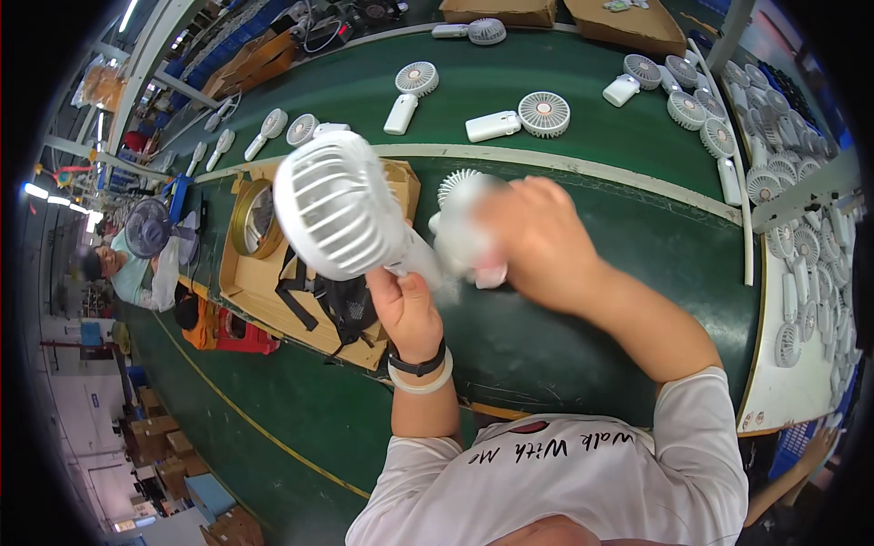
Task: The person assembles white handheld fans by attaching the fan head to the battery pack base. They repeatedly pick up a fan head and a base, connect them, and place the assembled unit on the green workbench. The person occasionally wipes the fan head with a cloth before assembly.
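Raised in my left hand is a white handheld fan, its round ribbed head tilted up and its handle partly hidden by blur. My right hand is beside it over the green table, fingers bent inward and smeared by motion. Against those fingers is a blurred white thing, with a pinkish-white edge below; I cannot make out its kind. A ribbed fan head shows just beyond it, and whether the two are one piece cannot be told.
Several white handheld fans lie on a green belt past a pale rail. At left, a cardboard tray holds a tape roll and black straps. Many fans crowd a white board at right. Another person sits at far left.
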The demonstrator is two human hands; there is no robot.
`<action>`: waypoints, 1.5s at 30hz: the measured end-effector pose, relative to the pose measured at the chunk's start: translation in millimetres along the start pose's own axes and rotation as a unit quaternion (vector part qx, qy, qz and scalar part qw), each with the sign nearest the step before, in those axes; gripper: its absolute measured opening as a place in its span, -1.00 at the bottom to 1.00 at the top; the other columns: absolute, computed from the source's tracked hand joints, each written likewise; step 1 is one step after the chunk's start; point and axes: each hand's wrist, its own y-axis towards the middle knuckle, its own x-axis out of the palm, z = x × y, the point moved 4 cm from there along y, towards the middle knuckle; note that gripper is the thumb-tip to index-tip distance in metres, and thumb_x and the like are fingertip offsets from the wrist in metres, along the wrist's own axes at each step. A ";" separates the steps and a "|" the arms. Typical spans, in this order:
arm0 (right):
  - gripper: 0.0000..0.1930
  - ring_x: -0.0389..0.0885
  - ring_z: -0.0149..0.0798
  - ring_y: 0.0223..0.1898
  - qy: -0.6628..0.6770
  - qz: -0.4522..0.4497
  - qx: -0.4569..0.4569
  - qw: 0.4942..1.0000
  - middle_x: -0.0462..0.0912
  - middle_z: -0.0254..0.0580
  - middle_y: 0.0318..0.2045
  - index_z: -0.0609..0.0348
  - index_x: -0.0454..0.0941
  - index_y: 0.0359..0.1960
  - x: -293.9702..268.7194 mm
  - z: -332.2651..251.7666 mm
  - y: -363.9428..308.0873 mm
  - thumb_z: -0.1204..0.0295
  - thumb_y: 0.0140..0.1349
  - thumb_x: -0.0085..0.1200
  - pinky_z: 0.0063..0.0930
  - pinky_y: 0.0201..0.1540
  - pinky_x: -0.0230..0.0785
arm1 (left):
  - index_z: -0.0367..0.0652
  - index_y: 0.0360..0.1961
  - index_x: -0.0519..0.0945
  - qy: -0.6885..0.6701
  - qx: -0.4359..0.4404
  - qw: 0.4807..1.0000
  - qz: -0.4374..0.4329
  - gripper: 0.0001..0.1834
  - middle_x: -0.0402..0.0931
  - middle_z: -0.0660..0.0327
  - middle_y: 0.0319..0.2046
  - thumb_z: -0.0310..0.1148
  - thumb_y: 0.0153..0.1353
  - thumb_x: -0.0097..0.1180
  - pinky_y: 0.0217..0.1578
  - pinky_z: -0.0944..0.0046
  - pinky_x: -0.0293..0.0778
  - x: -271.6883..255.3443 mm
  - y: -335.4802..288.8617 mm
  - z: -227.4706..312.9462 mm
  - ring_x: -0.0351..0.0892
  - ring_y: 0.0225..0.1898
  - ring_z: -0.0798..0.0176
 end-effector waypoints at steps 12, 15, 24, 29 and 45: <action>-0.60 0.41 -0.16 -0.12 -0.043 0.009 0.062 0.997 0.46 -0.26 -0.20 0.02 0.47 -0.15 19.7 10.8 -12.2 0.44 -0.14 0.15 -0.18 0.05 0.13 | -0.30 0.21 0.10 -0.088 -0.046 0.994 0.038 -0.36 0.28 -0.07 0.10 -0.16 0.25 0.01 0.08 0.11 0.31 8.7 -8.8 -5.4 0.39 0.04 0.08; -0.41 0.38 -0.04 0.00 0.083 0.025 0.160 0.983 0.44 -0.13 -0.06 0.12 0.40 -0.05 32.1 37.4 -32.4 0.47 -0.26 0.27 -0.19 0.07 0.15 | -0.24 0.24 0.07 -0.193 -0.070 0.978 0.040 -0.29 0.28 -0.02 0.05 -0.06 0.23 0.01 0.07 0.11 0.30 -0.7 2.4 11.1 0.38 -0.01 0.10; -0.34 0.20 0.03 0.21 0.324 0.017 0.080 0.942 0.37 0.03 0.07 0.20 0.28 0.14 133.3 49.8 -42.1 0.36 -0.07 0.22 -0.24 0.27 0.04 | -0.20 0.10 0.18 -0.391 -0.282 0.864 -0.143 -0.29 0.19 0.18 -0.23 -0.35 -0.02 0.32 -0.28 0.12 0.57 90.7 -9.2 15.4 0.42 -0.25 0.19; -0.39 0.27 -0.01 0.16 0.352 0.068 0.189 0.914 0.37 0.01 0.07 0.18 0.28 0.15 124.0 62.5 -61.8 0.33 0.02 0.15 -0.26 0.17 0.15 | -0.27 0.11 0.17 -0.303 -0.416 0.840 -0.173 -0.42 0.37 -0.01 -0.10 -0.26 0.17 0.11 -0.23 0.09 0.58 125.6 -22.8 2.5 0.56 -0.18 0.00; -0.52 0.46 -0.06 -0.15 -0.166 -0.079 0.287 0.940 0.38 -0.06 -0.20 0.05 0.54 -0.11 34.2 268.8 -26.9 0.00 0.04 0.08 -0.19 -0.31 0.48 | -0.20 0.07 0.24 -0.274 -0.496 0.819 -0.092 -0.61 0.44 0.01 -0.06 -0.39 0.24 -0.03 0.00 0.13 0.42 196.2 -40.0 -132.5 0.47 0.01 0.06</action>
